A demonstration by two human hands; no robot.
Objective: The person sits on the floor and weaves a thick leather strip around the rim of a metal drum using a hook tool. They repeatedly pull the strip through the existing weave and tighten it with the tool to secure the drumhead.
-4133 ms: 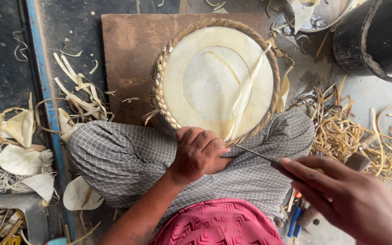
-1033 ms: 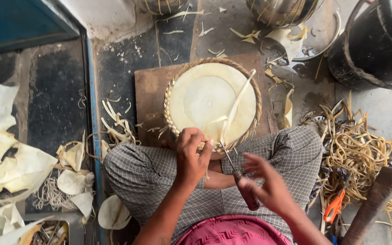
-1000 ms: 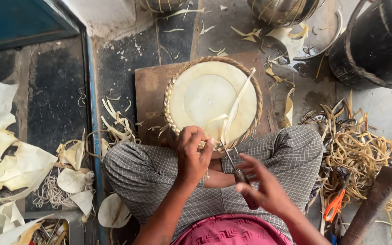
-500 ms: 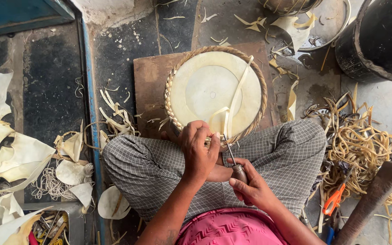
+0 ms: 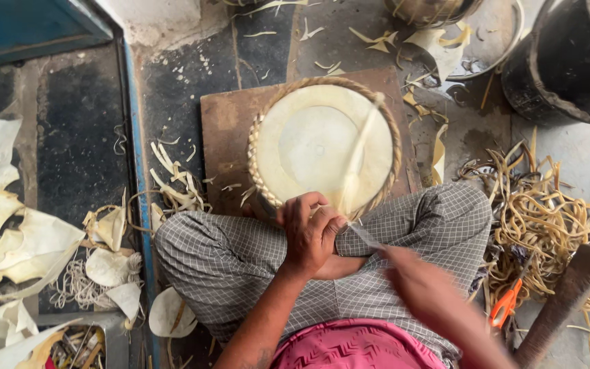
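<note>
Left hand [image 5: 312, 232] is curled up tight at the near rim of the round woven tray [image 5: 324, 145], fingers pinching the bottom end of a pale strip [image 5: 358, 160] that runs up across the tray's face. Right hand [image 5: 421, 290] is motion-blurred, so I honestly can't tell how closed it is; a thin blade-like tool [image 5: 363, 236] pokes out from it toward the left hand, tip nearly touching those fingers.

The tray lies on a brown wooden board [image 5: 223, 137] on the floor, right in front of the person's crossed legs in checked cloth [image 5: 240, 260], its near edge tucked against the knees. Not much room around here: pale scraps [image 5: 8, 232] piled on the left, a tangle of cane strips [image 5: 548, 212] on the right with orange-handled scissors [image 5: 507, 304] in it, and a big black bucket [image 5: 568, 61] top right. The board's left side is the only bare bit.
</note>
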